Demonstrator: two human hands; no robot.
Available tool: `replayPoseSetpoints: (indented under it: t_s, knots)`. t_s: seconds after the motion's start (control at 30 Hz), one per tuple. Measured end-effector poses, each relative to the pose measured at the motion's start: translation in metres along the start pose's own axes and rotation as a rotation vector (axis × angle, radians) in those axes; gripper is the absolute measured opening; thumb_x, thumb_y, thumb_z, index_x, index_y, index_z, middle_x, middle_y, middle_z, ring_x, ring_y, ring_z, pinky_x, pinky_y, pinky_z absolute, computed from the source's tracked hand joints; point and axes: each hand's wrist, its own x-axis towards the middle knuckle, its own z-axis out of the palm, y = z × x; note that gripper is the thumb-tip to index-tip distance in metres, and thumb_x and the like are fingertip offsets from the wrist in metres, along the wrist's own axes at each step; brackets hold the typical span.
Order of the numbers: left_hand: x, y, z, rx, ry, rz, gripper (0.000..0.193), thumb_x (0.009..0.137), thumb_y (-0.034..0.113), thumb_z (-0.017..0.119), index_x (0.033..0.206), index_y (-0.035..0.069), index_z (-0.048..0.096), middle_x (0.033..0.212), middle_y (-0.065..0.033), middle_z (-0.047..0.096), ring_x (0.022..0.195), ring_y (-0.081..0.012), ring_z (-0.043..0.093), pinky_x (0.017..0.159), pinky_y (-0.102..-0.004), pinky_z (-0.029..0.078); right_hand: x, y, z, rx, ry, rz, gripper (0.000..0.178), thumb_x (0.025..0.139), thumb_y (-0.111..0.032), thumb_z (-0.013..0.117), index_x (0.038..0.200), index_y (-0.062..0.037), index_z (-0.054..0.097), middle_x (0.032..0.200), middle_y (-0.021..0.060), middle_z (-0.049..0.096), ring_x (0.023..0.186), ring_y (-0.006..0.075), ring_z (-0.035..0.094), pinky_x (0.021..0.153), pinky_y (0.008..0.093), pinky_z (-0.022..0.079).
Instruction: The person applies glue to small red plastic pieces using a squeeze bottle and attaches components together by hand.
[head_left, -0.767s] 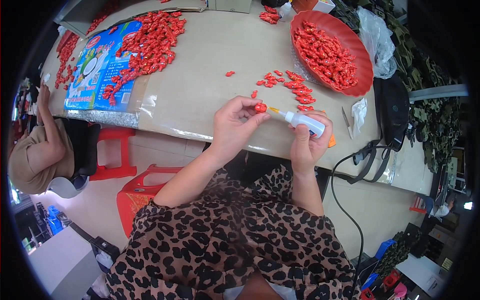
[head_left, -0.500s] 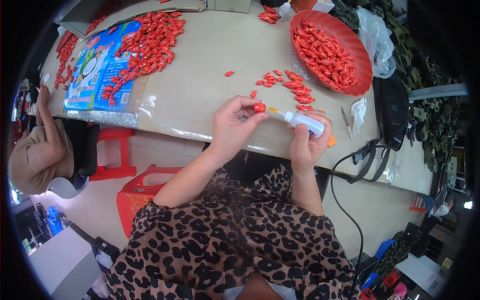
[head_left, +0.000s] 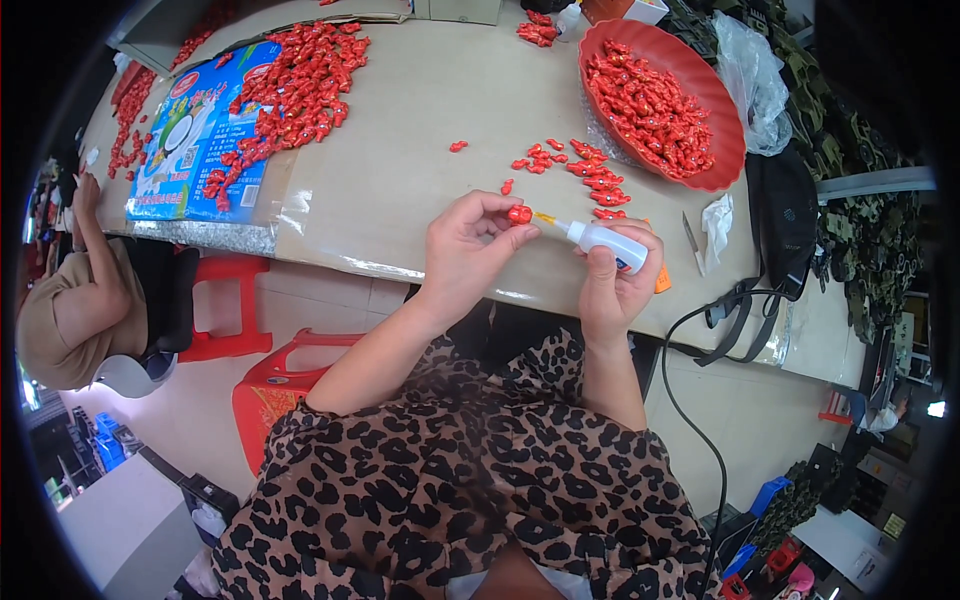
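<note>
My left hand (head_left: 466,244) pinches a small red plastic piece (head_left: 519,214) between thumb and fingers above the table's near edge. My right hand (head_left: 618,280) grips a small white glue bottle (head_left: 608,244), and its thin yellow nozzle points left and touches the red piece. A scatter of similar small red pieces (head_left: 572,166) lies on the tabletop just beyond both hands.
A large red tray (head_left: 727,137) full of red pieces stands at the back right. A big heap of red pieces (head_left: 297,78) lies on a blue printed sheet (head_left: 190,140) at the left. Another person (head_left: 70,300) sits at the left. A black cable (head_left: 700,400) hangs off the table edge.
</note>
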Motion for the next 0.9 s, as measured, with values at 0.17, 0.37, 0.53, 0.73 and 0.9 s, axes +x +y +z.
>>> replayPoseSetpoints:
  t_s: [0.17, 0.37, 0.53, 0.73, 0.9]
  knots:
    - [0.0, 0.0, 0.001, -0.007, 0.016, -0.003, 0.019, 0.071, -0.006, 0.059, 0.087, -0.004, 0.049, 0.082, -0.0064, 0.056, 0.071, -0.0078, 0.054, 0.066, -0.0186, 0.045, 0.0, 0.001, 0.0, 0.003, 0.026, -0.003, 0.027, 0.079, -0.017, 0.055, 0.093, -0.0013, 0.039, 0.088, 0.0117, 0.045, 0.066, 0.0134, 0.048, 0.06, 0.0231, 0.042]
    - [0.0, -0.003, 0.0, -0.038, 0.043, 0.004, 0.021, 0.069, -0.002, 0.063, 0.085, -0.003, 0.05, 0.08, -0.0055, 0.056, 0.068, -0.0062, 0.053, 0.062, -0.0178, 0.045, -0.001, 0.0, 0.0, 0.012, 0.031, 0.013, 0.026, 0.079, -0.017, 0.054, 0.093, -0.0016, 0.039, 0.086, 0.0113, 0.046, 0.065, 0.0129, 0.047, 0.058, 0.0224, 0.042]
    - [0.0, 0.0, 0.001, -0.039, 0.029, -0.013, 0.019, 0.071, -0.004, 0.06, 0.087, -0.003, 0.049, 0.081, -0.0053, 0.056, 0.069, -0.0067, 0.053, 0.064, -0.0175, 0.044, -0.002, 0.002, -0.001, -0.016, 0.009, -0.015, 0.025, 0.079, -0.016, 0.054, 0.092, -0.0015, 0.039, 0.085, 0.0113, 0.046, 0.064, 0.0125, 0.047, 0.057, 0.0219, 0.041]
    - [0.002, 0.006, 0.001, -0.053, -0.022, -0.04, 0.019, 0.072, -0.004, 0.058, 0.088, -0.002, 0.049, 0.088, -0.0066, 0.055, 0.08, -0.0086, 0.052, 0.071, -0.0195, 0.043, 0.004, -0.008, 0.003, 0.327, 0.158, 0.195, 0.022, 0.081, -0.017, 0.051, 0.094, -0.0019, 0.041, 0.088, 0.0104, 0.048, 0.066, 0.0139, 0.046, 0.057, 0.0242, 0.039]
    - [0.007, 0.008, -0.009, -0.277, -0.091, -0.106, 0.027, 0.074, -0.002, 0.057, 0.099, -0.003, 0.047, 0.092, -0.0083, 0.053, 0.083, -0.012, 0.052, 0.074, -0.0222, 0.043, 0.014, -0.009, -0.003, 0.634, 0.153, 0.334, 0.021, 0.082, -0.018, 0.051, 0.093, -0.0026, 0.043, 0.085, 0.0096, 0.049, 0.066, 0.0143, 0.045, 0.056, 0.0244, 0.036]
